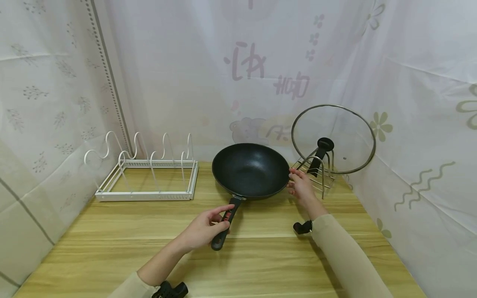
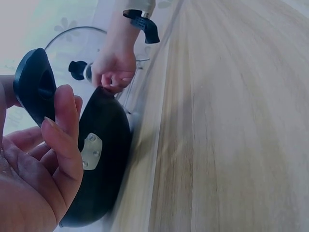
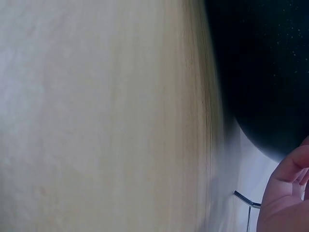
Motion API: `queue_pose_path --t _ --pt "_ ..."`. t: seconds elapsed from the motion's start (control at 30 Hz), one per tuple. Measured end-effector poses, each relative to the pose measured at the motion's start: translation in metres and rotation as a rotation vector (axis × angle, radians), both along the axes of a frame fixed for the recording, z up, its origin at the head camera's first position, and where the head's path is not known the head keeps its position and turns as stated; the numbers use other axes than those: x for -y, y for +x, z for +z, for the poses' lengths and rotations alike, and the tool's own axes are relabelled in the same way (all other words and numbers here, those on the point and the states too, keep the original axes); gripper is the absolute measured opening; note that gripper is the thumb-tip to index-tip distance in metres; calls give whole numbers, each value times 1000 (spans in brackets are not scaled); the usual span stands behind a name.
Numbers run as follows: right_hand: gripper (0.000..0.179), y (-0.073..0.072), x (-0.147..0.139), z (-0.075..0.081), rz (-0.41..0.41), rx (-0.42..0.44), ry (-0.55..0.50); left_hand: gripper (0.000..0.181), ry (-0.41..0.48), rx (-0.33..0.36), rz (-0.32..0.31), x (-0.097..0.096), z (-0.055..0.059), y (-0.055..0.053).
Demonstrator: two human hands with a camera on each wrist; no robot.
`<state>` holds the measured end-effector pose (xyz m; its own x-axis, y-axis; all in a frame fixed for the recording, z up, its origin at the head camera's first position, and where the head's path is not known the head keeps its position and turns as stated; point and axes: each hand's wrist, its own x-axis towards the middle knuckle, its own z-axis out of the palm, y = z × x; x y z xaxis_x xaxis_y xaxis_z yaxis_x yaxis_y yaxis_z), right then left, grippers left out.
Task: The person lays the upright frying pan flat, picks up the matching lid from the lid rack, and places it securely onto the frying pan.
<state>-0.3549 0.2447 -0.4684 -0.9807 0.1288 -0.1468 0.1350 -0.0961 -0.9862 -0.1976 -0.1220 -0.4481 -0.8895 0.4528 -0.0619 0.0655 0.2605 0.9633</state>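
Note:
A black wok [image 1: 250,171] with a long dark handle [image 1: 225,225] is at the middle of the table, its dark inside facing up. My left hand [image 1: 203,228] grips the handle, with the thumb and fingers around it. At the wok's right edge, my right hand [image 1: 303,191] pinches the rim. The left wrist view shows the handle's end [image 2: 36,89] between the left fingers and the wok's outer side [image 2: 111,130] beyond. Part of the right hand [image 3: 287,198] is cut off in the right wrist view, beside the wok's dark side [image 3: 263,72].
A white rack [image 1: 145,196] with curved dividers stands at the left. To the right, a glass lid [image 1: 350,136] with a black knob [image 1: 325,144] leans upright in a small wire rack [image 1: 322,178]. Printed curtains [image 1: 179,82] hang behind the wooden table [image 1: 261,265].

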Motion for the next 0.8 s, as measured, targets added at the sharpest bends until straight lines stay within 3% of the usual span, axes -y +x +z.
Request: queue_pose_path --t 0.47,0.8 --pt "46 6 3 -1 -10 14 -16 57 -36 -71 30 8 1 -4" --pt "45 10 6 1 -2 26 -40 57 -23 -57 47 16 1 -6"
